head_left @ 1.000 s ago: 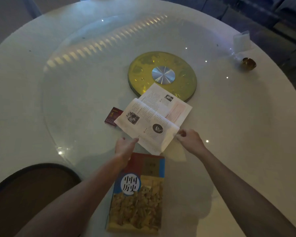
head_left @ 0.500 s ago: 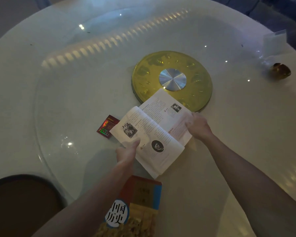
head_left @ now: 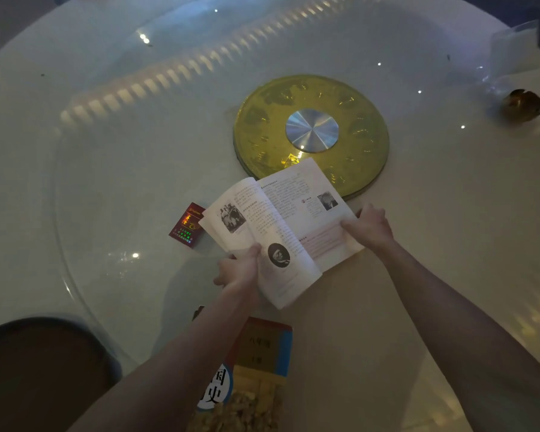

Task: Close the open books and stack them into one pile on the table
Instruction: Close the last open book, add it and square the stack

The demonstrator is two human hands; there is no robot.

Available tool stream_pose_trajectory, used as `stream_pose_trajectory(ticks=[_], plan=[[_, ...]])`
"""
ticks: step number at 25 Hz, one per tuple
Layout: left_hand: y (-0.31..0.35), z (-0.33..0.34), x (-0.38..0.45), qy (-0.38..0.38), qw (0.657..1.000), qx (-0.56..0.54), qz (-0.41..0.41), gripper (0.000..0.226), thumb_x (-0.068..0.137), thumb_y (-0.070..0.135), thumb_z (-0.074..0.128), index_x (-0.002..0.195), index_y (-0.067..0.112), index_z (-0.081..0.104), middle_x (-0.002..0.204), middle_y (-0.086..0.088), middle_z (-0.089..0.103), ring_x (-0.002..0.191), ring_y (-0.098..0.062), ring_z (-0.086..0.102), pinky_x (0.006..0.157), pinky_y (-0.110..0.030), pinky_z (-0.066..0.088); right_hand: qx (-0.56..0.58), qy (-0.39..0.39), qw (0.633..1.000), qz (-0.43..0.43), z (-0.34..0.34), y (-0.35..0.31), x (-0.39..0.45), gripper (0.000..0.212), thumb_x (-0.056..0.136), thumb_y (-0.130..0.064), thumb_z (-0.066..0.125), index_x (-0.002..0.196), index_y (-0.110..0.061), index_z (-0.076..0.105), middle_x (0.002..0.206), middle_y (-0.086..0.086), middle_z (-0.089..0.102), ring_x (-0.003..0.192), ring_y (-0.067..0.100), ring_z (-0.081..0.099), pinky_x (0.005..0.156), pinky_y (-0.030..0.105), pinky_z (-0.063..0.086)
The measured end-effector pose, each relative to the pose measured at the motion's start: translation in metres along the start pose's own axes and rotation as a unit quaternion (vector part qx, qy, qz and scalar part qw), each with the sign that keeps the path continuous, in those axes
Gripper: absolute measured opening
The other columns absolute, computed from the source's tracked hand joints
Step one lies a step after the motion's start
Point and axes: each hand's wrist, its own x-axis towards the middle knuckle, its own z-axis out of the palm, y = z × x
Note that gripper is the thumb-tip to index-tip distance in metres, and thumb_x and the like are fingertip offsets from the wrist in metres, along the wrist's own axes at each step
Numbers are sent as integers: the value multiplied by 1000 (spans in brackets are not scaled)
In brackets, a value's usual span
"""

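Step in hand: closing the open textbook [head_left: 281, 226] — it lies spread near the middle of the round table [head_left: 449, 244], its far corner over the gold turntable hub [head_left: 311, 132].
Left hand [head_left: 239, 272]: pinching the near-left pages, thumb on top.
Right hand [head_left: 370, 227]: clamped on the right-hand edge, fingers tucked under.
Do it well: fold one half over along the spine, pages flat, no creasing.
Pile spot: the closed history textbook [head_left: 256, 375] waits just nearer — square the edges on top.
Watch: red cigarette pack [head_left: 187, 225] just beside the left page.

Round pale table [head_left: 434, 244] bearing closed book [head_left: 259, 366], red packet [head_left: 186, 226], gold disc [head_left: 356, 120], small brown object [head_left: 524, 105].
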Motion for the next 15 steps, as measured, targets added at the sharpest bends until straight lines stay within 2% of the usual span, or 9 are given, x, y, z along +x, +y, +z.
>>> stream_pose_trajectory(ticks=[2,5,6,9,10,12,15], plan=[[2,2,-7,-22,999,-50,-4,71,70,44,85,127,9,60,124,-15,66,105,-33,68,93,-49,57,64,3,998,22,0,4,-4,47,82,-36,69,118,-7,56,121,12,58,105,33,61,83,39,50],[4,0,-11,-61,994,-92,-1,52,73,34,87,114,10,66,103,-8,74,86,-25,72,80,-42,60,148,-27,988,23,-3,9,-11,31,85,-29,73,105,-8,61,101,7,63,95,28,60,74,35,44],[5,-1,-13,-72,994,-88,-5,51,70,38,88,109,12,69,100,-6,75,86,-23,72,79,-40,60,162,-41,986,22,-2,12,-13,28,84,-29,74,100,-8,63,97,7,64,94,29,61,73,35,44],[2,-3,-12,-73,997,-21,12,81,40,62,87,108,23,68,113,-5,69,103,-28,67,91,-48,58,174,-60,983,30,4,17,-25,21,81,-26,74,90,-10,62,100,11,70,92,30,67,75,43,53],[1,-2,-12,-70,997,-3,38,84,37,64,84,109,25,66,115,-4,66,105,-28,65,92,-49,57,185,-59,980,35,6,18,-29,20,81,-24,73,90,-10,62,101,12,71,93,30,69,78,48,58],[5,0,-18,-83,993,35,81,81,43,60,82,112,26,59,120,-4,60,107,-27,62,92,-49,57,216,-63,973,45,9,21,-37,21,83,-20,69,97,-6,62,103,13,71,94,31,71,82,53,63],[13,4,-32,-104,980,81,151,76,59,50,82,123,26,50,125,-4,56,107,-24,61,87,-45,58,255,-91,961,56,11,24,-51,23,87,-10,66,108,-2,63,106,15,72,96,32,73,81,51,62]])
